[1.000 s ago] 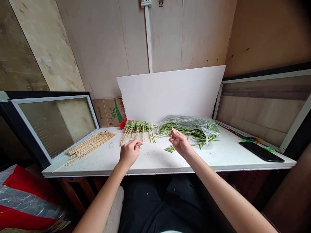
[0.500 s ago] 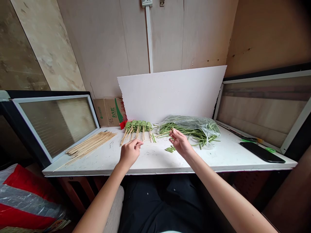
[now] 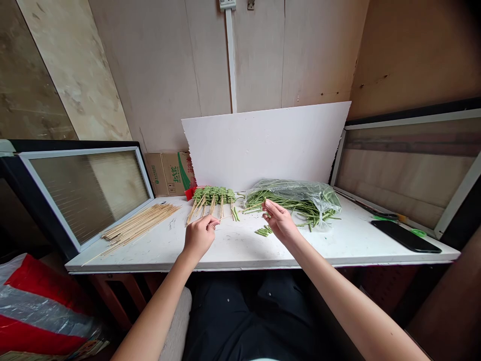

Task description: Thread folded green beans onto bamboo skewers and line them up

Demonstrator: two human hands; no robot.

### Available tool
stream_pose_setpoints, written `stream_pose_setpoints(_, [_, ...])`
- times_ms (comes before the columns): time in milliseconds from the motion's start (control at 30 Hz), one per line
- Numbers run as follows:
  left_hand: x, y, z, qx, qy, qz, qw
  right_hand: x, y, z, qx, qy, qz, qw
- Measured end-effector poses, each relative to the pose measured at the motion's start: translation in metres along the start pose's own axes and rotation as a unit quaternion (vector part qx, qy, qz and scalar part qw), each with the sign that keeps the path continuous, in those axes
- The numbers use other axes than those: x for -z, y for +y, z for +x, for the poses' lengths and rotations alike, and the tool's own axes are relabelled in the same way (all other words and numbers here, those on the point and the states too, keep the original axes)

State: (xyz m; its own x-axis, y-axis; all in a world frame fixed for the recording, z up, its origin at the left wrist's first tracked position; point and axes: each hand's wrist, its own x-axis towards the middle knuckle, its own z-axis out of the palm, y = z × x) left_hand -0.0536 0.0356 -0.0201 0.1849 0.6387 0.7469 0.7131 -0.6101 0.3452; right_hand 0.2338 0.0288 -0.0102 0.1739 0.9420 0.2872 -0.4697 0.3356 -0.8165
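Two bare hands of yours are up over the white rectangular surface (image 3: 225, 253), well apart. Left hand (image 3: 199, 236): fingers closed, thumb and forefinger gripping a thin pale wooden stick (image 3: 225, 217) that points toward your right. Right hand (image 3: 280, 221): thumb and fingertips pinched on a small greenish bit (image 3: 265, 200), too small to identify; the other fingers are loosely curled.

Near the stick's far end you have a couple of slim green bean pieces (image 3: 235, 214); can't tell if the stick touches them. Just left of those, a stacked row of green bean pieces on pale wooden skewers (image 3: 214, 194), handle ends toward you. Short cut green bean lengths (image 3: 263, 231) lie in a small pile on the surface, just left of your right hand.

Beyond that hand: long green beans (image 3: 278, 201) partly inside a clear plastic bag (image 3: 326, 199), loose ends poking out. Far left of your left hand, a fanned heap of pale wooden skewers (image 3: 145, 224). Upright white board (image 3: 266, 145) at the back, printed brown cardboard box (image 3: 169, 174) beside its left edge. Black flat phone (image 3: 405, 236) near your right end.
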Motion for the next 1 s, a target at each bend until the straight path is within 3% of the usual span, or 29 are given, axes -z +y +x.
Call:
stream_pose_setpoints(600, [-0.005, 0.009, -0.003, -0.013, 0.011, 0.011, 1.0, -0.001, -0.005, -0.001, 0.002, -0.009, 0.01, 1.0])
stream_pose_setpoints(1000, [-0.007, 0.011, -0.002, 0.006, -0.002, -0.026, 1.0, -0.002, 0.0, 0.001, 0.001, 0.037, -0.003, 0.999])
